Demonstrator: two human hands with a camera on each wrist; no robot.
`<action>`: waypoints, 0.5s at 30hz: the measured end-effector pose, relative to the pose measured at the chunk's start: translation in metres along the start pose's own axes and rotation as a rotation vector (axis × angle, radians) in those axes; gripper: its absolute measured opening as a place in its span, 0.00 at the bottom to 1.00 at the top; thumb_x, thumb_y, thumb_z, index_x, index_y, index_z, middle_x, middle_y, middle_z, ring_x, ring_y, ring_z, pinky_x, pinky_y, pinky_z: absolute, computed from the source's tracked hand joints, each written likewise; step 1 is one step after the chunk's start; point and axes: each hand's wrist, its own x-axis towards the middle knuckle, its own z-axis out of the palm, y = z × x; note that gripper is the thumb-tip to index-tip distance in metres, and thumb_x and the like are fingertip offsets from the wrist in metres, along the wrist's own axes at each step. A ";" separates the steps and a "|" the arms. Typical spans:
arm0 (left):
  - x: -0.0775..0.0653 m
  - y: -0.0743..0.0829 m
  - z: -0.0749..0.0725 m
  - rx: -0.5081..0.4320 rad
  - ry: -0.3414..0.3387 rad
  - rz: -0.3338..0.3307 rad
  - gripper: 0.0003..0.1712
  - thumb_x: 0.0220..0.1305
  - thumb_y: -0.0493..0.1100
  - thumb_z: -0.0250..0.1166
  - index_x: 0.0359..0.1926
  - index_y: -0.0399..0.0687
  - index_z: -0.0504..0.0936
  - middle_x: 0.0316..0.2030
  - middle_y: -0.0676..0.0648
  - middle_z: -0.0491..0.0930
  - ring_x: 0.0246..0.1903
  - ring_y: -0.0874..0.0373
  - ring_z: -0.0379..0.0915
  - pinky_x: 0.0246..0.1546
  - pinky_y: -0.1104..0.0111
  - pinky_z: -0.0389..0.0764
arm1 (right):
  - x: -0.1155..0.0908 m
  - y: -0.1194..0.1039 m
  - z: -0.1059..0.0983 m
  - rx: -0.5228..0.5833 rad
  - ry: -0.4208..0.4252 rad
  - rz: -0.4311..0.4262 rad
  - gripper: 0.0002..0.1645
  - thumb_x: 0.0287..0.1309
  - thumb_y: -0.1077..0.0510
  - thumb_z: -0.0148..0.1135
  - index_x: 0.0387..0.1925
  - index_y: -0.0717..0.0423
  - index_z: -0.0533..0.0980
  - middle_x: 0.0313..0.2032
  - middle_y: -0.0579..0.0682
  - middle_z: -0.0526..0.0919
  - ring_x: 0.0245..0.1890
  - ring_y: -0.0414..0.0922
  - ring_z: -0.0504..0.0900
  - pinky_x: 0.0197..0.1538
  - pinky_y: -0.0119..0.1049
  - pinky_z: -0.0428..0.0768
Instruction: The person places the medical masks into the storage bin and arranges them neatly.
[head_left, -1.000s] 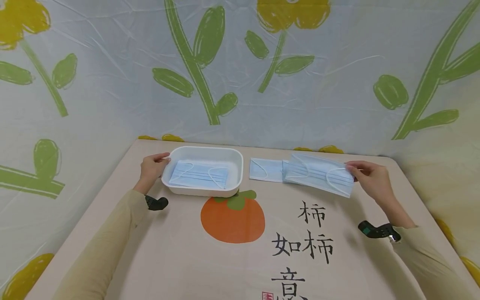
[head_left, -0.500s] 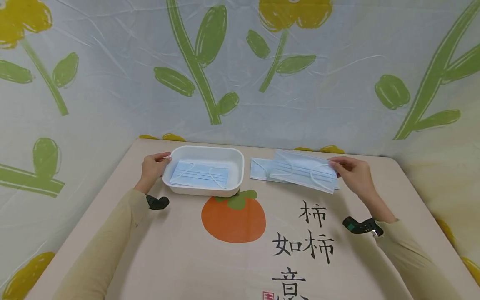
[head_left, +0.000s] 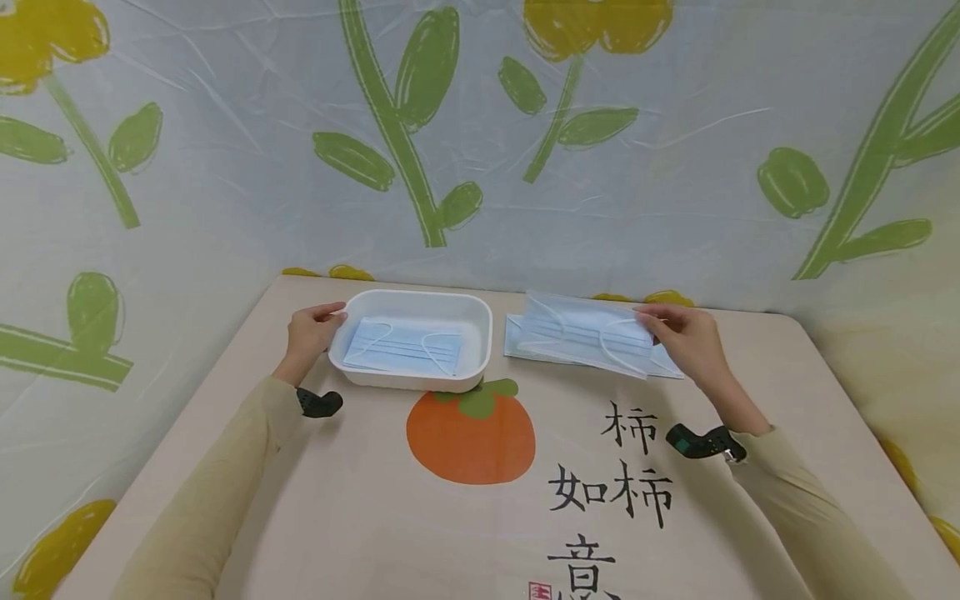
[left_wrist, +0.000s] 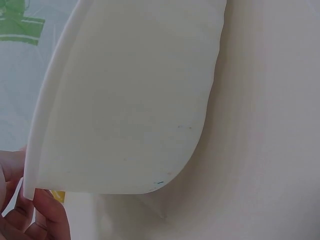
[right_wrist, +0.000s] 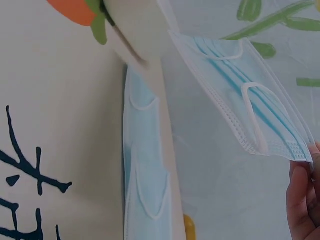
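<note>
A white plastic tray (head_left: 411, 382) stands at the back left of the table, with a light blue face mask (head_left: 401, 346) lying flat inside. My left hand (head_left: 309, 337) pinches the tray's left rim; the left wrist view shows thumb and fingers on both sides of that rim (left_wrist: 42, 110). To the right, my right hand (head_left: 690, 342) pinches the right end of another face mask (head_left: 588, 333), raised and tilted above the table. Beneath it lie overlapping face masks (right_wrist: 145, 175), partly hidden in the head view.
The table (head_left: 360, 500) bears a printed orange persimmon (head_left: 471, 437) and black brush characters (head_left: 600, 492). A curtain (head_left: 247, 167) with painted flowers and leaves rises directly behind the table's back edge. Dark wrist cameras (head_left: 705, 442) sit at both sleeves.
My right hand has carried the pinched face mask leftward, toward the tray, over the masks on the table. The left hand keeps its hold on the tray rim.
</note>
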 end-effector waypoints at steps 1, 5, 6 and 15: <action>-0.001 0.000 0.000 0.002 -0.002 -0.005 0.22 0.70 0.47 0.57 0.62 0.47 0.76 0.49 0.39 0.76 0.37 0.55 0.68 0.25 0.78 0.72 | 0.001 -0.003 0.001 -0.001 -0.003 -0.003 0.17 0.64 0.55 0.59 0.45 0.66 0.81 0.36 0.56 0.81 0.21 0.35 0.75 0.25 0.22 0.71; 0.001 -0.002 0.001 -0.001 0.001 -0.016 0.22 0.70 0.47 0.57 0.62 0.48 0.76 0.51 0.39 0.76 0.39 0.55 0.68 0.27 0.79 0.72 | 0.006 -0.012 0.009 0.036 -0.005 -0.011 0.16 0.64 0.58 0.60 0.45 0.68 0.81 0.39 0.58 0.81 0.22 0.29 0.74 0.27 0.20 0.73; 0.002 -0.002 0.002 -0.002 0.003 -0.020 0.22 0.70 0.47 0.57 0.62 0.48 0.76 0.51 0.39 0.76 0.39 0.54 0.68 0.28 0.78 0.72 | 0.007 -0.014 0.012 0.047 -0.005 -0.013 0.15 0.64 0.59 0.60 0.44 0.68 0.81 0.39 0.59 0.81 0.22 0.29 0.74 0.27 0.20 0.73; 0.005 -0.001 0.003 -0.005 0.019 -0.034 0.21 0.69 0.46 0.58 0.61 0.49 0.77 0.51 0.40 0.77 0.40 0.55 0.69 0.28 0.68 0.77 | 0.014 -0.037 0.033 0.144 -0.039 -0.013 0.15 0.63 0.60 0.60 0.45 0.68 0.81 0.37 0.62 0.83 0.22 0.32 0.74 0.28 0.21 0.75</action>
